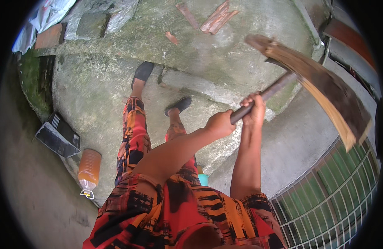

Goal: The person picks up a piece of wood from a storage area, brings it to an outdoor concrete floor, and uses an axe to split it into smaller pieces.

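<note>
My left hand (pixel 220 123) is closed around the butt end of a dark axe handle (pixel 277 84). Just above it on the same handle, my right hand (pixel 254 107) grips with curled fingers. The handle slants up to the right. At its far end a long, partly split piece of firewood (pixel 322 74) hangs in the air, apparently stuck on the axe head, a bit of whose dark blade (pixel 276 63) shows. The wood has dark bark and a pale split face, and it looks slightly blurred.
Split firewood (pixel 218 18) lies on the mossy concrete floor ahead, near a low concrete ledge (pixel 201 84). To the left are a black plastic crate (pixel 59 135) and a large bottle of orange liquid (pixel 90 168). A barred window (pixel 328 193) is at the lower right.
</note>
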